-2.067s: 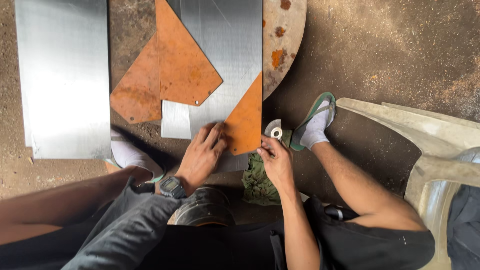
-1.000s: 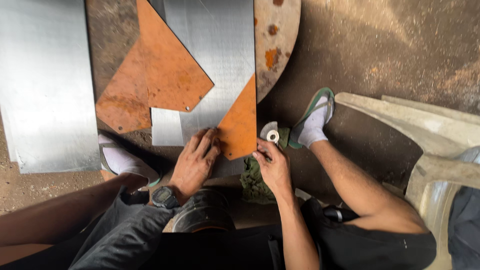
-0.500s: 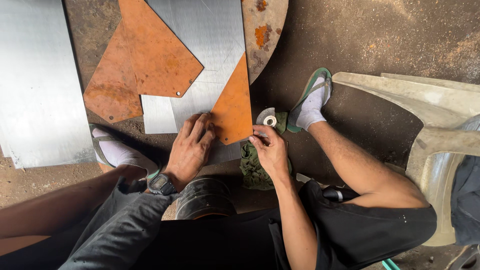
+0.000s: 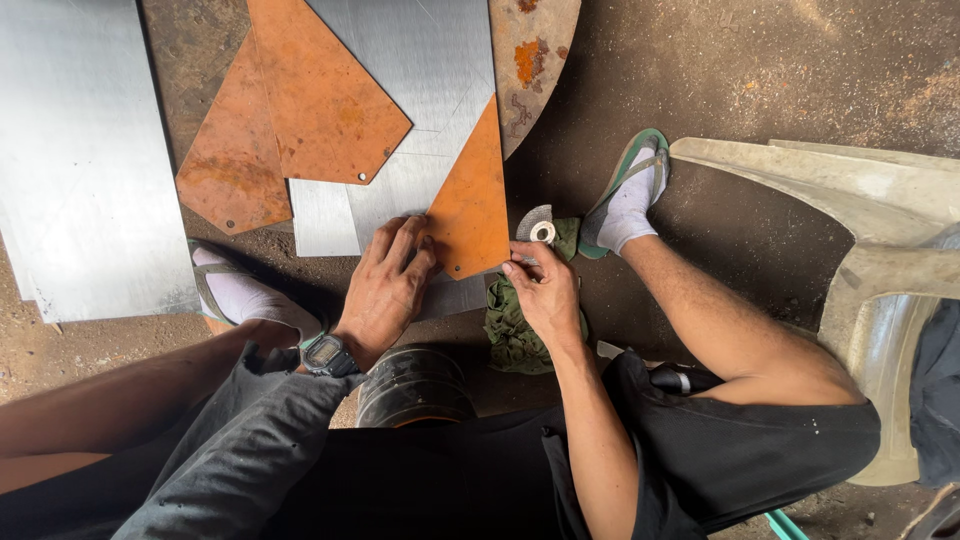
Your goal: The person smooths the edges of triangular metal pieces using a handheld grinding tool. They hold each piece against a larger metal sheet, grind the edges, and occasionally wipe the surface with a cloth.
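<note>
Rough brown dirt floor (image 4: 760, 70) spreads under a person sitting low, with shiny steel sheets laid flat on it: one large sheet (image 4: 80, 160) off to the left, another (image 4: 430, 70) straight ahead. On the middle sheet lies a rusty orange triangular plate (image 4: 470, 205), its lower corner pointing toward the person. The left hand (image 4: 385, 285) presses flat on the sheet, fingers spread and touching the triangle's left edge. The right hand (image 4: 545, 295) has its fingertips pinched narrow at the triangle's lower right corner. Just beside that hand a grinder disc (image 4: 538, 226) rests on a green rag (image 4: 515, 320). Two more rusty plates (image 4: 300, 110) overlap further up. A pale plastic chair (image 4: 880, 220) stands to the right, near the sandalled right foot (image 4: 625, 205).
</note>
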